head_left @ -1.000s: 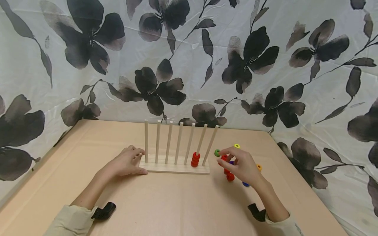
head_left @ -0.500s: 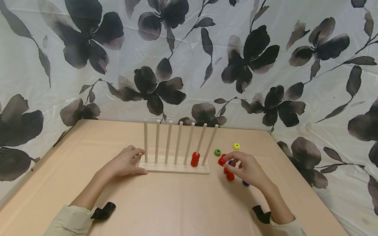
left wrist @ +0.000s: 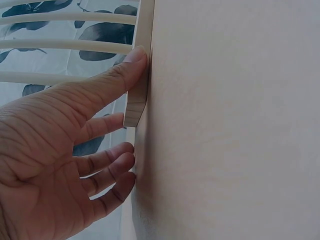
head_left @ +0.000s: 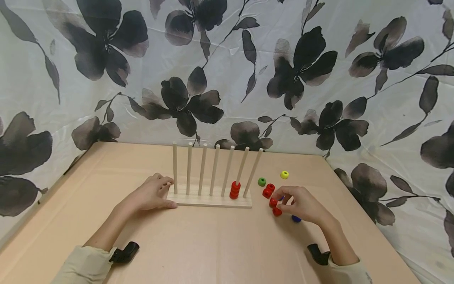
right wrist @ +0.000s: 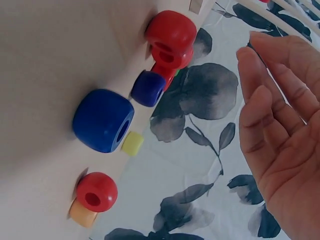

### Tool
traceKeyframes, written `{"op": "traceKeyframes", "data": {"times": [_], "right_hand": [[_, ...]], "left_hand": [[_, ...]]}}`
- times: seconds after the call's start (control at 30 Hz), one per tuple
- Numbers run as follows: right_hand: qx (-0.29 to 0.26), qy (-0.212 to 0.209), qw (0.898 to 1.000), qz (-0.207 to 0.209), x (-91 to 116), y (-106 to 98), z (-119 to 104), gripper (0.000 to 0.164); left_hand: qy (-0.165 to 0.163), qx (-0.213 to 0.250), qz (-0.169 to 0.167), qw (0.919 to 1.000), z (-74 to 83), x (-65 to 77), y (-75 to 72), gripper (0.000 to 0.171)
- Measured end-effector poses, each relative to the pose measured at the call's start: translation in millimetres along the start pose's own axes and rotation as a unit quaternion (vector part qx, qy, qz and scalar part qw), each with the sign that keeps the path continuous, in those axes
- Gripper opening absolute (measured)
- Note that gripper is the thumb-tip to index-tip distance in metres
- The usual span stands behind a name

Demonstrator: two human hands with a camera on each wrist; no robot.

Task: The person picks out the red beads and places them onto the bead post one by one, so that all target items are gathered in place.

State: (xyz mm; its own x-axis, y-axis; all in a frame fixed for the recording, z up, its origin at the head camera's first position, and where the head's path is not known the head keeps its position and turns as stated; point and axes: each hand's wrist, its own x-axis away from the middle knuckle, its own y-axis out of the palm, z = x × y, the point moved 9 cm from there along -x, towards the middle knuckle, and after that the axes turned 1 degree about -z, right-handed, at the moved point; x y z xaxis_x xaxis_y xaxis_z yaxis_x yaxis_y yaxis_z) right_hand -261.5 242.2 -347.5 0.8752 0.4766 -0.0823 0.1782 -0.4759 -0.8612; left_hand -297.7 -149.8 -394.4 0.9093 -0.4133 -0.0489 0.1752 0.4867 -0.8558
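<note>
A pale wooden peg stand (head_left: 213, 201) has a row of several upright pegs. Stacked red beads (head_left: 234, 190) sit on its second peg from the right. My left hand (head_left: 150, 194) grips the stand's left end; in the left wrist view the thumb (left wrist: 135, 54) lies on the base's front edge, with the index fingertip at its end. Over loose beads on the right hovers my right hand (head_left: 301, 203), thumb and fingers bent and apart, holding nothing. A red bead (head_left: 273, 202) is right by its fingertips. The right wrist view shows a blue bead (right wrist: 102, 120) below the hand.
Behind the loose beads lie a green bead (head_left: 261, 182) and a yellow bead (head_left: 284, 174). An orange bead (right wrist: 83, 213) shows beside a red one in the right wrist view. Floral cloth (head_left: 241, 90) hangs behind the wooden table (head_left: 205, 244).
My right hand has moved right and toward me, from near the green bead to the nearer red beads, uncovering the yellow bead. The left hand and the stand have stayed put.
</note>
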Motion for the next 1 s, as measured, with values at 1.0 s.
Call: {"op": "traceKeyframes", "data": {"times": [1.0], "right_hand": [[-0.011, 0.05, 0.998, -0.038, -4.2, 16.2, 21.0, 0.023]], "left_hand": [[-0.005, 0.003, 0.0, 1.0, -3.5, -2.8, 0.2, 0.078]]}}
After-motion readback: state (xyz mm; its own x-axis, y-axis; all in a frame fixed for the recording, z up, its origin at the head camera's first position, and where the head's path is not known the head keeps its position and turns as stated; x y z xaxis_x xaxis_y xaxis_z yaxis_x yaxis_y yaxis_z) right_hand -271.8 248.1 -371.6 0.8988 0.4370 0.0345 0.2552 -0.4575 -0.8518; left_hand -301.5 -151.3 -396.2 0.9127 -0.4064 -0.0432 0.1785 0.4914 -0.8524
